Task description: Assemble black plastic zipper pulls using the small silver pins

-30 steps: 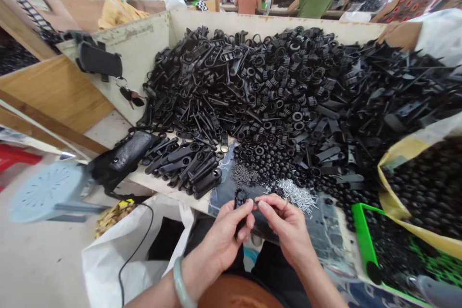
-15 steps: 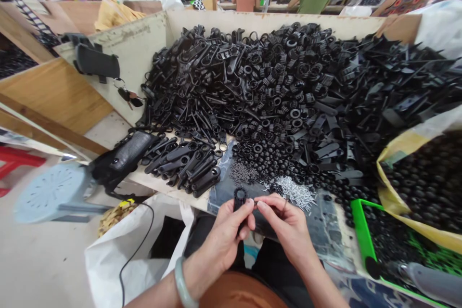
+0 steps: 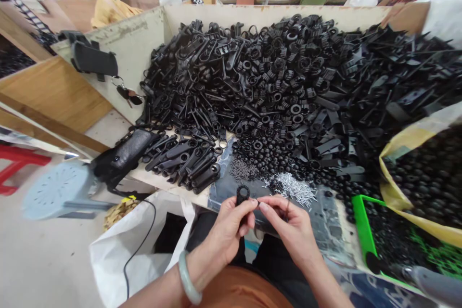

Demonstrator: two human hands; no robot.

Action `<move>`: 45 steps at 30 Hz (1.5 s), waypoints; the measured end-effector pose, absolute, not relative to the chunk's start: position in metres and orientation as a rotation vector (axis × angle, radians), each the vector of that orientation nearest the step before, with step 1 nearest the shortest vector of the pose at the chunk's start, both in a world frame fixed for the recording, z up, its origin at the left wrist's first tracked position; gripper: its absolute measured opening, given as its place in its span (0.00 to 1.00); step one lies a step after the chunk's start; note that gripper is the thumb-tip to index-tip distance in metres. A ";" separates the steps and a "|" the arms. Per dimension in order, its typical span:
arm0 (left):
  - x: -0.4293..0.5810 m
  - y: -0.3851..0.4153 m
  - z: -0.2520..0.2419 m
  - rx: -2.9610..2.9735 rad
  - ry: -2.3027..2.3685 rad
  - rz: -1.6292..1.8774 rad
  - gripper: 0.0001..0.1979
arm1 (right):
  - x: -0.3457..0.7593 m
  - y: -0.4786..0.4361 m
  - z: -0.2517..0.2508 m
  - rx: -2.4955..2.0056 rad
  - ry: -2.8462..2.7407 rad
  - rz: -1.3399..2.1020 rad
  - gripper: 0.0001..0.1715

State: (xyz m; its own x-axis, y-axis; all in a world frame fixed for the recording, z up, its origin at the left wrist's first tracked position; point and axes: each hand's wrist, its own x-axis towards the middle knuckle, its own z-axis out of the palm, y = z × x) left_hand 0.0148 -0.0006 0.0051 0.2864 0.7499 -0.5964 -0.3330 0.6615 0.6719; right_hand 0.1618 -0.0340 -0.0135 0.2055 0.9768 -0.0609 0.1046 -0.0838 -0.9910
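My left hand (image 3: 231,221) is wrapped round a black ring-ended part (image 3: 243,193), whose round end sticks up above the fingers. Close beside it, my right hand (image 3: 287,219) pinches something small and dark between thumb and forefinger, too small to make out, at the left thumb tip. Both hands are over the front edge of a dark mat (image 3: 224,192). Just beyond them lie silver pins (image 3: 294,187), small dark pieces (image 3: 243,168) and black round beads (image 3: 272,154). Several long black parts (image 3: 184,161) are lined up to the left.
A big heap of black parts (image 3: 234,72) fills the walled bench. At right are a green tray (image 3: 359,224), a grey tool (image 3: 435,279) and a yellow-edged sack (image 3: 391,178). A white sack (image 3: 111,260) and blue stool (image 3: 57,190) stand left. People are seen beyond the bench.
The view has shifted slightly. Both hands keep nearly the same pose, with the fingertips still together; the black part's round end now faces up a little more.
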 end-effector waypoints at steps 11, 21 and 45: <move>0.021 -0.007 0.006 0.308 0.961 0.693 0.19 | 0.167 -0.045 -0.015 -1.421 -1.303 0.757 0.06; 0.008 -0.008 0.015 0.352 0.848 0.540 0.15 | 0.171 -0.045 -0.017 -1.468 -1.250 0.712 0.05; 0.003 -0.012 0.017 0.848 0.955 0.489 0.05 | 0.177 -0.041 -0.010 -1.332 -1.847 0.580 0.09</move>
